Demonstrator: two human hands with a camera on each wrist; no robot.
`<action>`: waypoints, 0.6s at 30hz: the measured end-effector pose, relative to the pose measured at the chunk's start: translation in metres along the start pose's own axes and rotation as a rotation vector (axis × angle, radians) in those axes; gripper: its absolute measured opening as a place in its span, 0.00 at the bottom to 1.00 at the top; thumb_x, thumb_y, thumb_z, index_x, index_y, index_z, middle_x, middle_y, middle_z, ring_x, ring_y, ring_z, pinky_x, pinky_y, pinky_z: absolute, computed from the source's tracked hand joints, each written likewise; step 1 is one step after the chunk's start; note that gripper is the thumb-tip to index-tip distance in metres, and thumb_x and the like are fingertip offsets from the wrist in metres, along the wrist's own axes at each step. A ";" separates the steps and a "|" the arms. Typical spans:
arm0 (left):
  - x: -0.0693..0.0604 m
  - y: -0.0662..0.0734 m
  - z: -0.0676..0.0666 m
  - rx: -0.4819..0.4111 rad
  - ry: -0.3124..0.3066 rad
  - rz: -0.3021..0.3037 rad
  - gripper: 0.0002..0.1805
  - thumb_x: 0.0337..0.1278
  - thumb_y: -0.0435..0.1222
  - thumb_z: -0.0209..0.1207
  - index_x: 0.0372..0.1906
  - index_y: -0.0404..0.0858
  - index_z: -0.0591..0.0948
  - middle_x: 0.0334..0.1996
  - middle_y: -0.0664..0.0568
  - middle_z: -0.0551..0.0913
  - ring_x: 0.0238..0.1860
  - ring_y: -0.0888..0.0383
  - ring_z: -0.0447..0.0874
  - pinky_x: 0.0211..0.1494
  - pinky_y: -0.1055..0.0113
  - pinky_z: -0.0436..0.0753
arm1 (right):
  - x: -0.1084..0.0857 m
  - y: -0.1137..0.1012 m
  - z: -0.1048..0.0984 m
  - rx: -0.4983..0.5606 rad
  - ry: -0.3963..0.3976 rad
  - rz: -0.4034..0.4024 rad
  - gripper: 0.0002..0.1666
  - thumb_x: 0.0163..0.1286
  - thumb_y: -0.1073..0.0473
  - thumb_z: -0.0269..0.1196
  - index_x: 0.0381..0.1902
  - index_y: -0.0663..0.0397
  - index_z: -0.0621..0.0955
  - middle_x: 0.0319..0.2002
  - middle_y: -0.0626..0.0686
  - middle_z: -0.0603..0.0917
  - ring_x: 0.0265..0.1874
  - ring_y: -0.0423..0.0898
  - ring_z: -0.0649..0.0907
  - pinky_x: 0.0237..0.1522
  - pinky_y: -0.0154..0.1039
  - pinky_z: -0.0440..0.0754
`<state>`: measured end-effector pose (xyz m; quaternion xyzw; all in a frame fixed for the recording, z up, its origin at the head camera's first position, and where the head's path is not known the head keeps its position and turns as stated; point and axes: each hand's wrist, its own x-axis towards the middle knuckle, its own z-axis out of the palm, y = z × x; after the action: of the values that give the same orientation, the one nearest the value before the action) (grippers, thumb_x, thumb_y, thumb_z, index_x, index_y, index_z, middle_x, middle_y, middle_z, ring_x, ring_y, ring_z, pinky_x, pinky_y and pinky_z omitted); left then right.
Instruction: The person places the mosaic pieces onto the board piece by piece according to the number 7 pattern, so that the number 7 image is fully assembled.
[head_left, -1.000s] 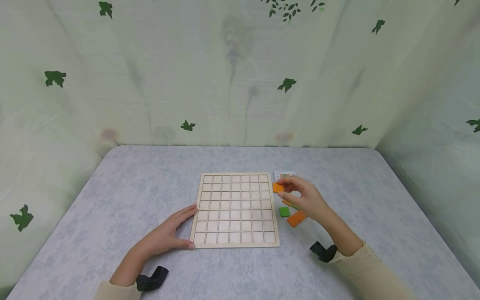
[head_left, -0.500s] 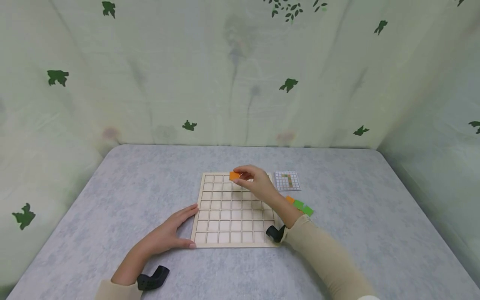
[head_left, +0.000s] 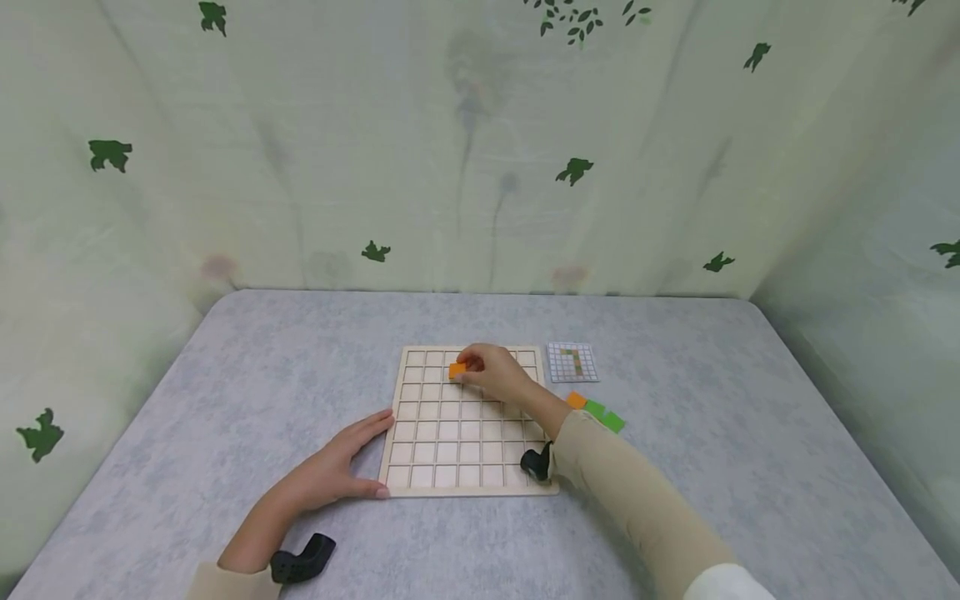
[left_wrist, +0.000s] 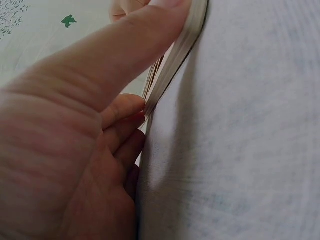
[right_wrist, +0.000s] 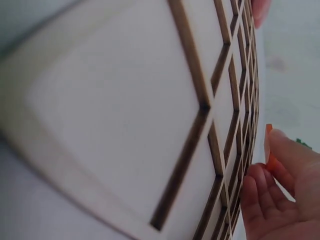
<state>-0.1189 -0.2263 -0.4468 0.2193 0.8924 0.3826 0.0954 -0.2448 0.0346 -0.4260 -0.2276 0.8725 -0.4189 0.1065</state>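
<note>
"Taking the wooden board [head_left: 469, 431] as a clock face, twelve at its far edge, where's the orange tile [head_left: 457, 372]?"

"Just shy of twelve, over the grid, pinched between thumb and fingertips of the right hand [head_left: 492, 372]. Whether it touches the board, I can't tell."

"And the left hand [head_left: 326, 474]?"

"At eight o'clock, thumb and fingers spread wide against the board's edges, gripping nothing."

"What could go wrong?"

"I'd say a pinch loosened while the tile is askew could leave it riding on the grid's ridges. The black wrist camera [head_left: 535, 464], at four o'clock, might knock the board if that wrist dips. Easing the left hand could let the board slide."

"How does the tile look?"

"Thin, flat, plain bright orange, squarish where uncovered. Green tiles [head_left: 595, 409] and a second orange tile [head_left: 576, 400] lie towards three; a printed card [head_left: 573, 364], two."
</note>
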 end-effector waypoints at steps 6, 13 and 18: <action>0.000 0.000 0.000 -0.001 0.003 0.006 0.54 0.33 0.55 0.67 0.66 0.34 0.59 0.67 0.43 0.54 0.66 0.42 0.48 0.61 0.43 0.53 | 0.001 0.001 0.000 -0.046 -0.005 -0.005 0.13 0.60 0.60 0.63 0.43 0.54 0.78 0.30 0.47 0.76 0.29 0.43 0.73 0.31 0.33 0.72; -0.001 0.000 -0.001 0.002 0.013 0.018 0.53 0.33 0.54 0.68 0.66 0.34 0.59 0.67 0.43 0.54 0.65 0.42 0.48 0.60 0.43 0.53 | 0.004 0.000 0.002 -0.072 -0.056 -0.009 0.14 0.61 0.63 0.61 0.46 0.58 0.77 0.30 0.47 0.75 0.30 0.42 0.73 0.33 0.32 0.72; -0.001 -0.001 0.000 0.001 0.015 0.025 0.53 0.33 0.54 0.68 0.66 0.34 0.59 0.67 0.43 0.54 0.65 0.42 0.48 0.60 0.43 0.53 | 0.004 0.001 0.003 -0.078 -0.076 -0.012 0.16 0.62 0.64 0.60 0.49 0.59 0.77 0.31 0.47 0.75 0.30 0.42 0.73 0.33 0.32 0.72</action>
<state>-0.1179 -0.2272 -0.4472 0.2275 0.8905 0.3850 0.0840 -0.2471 0.0312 -0.4282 -0.2525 0.8821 -0.3765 0.1279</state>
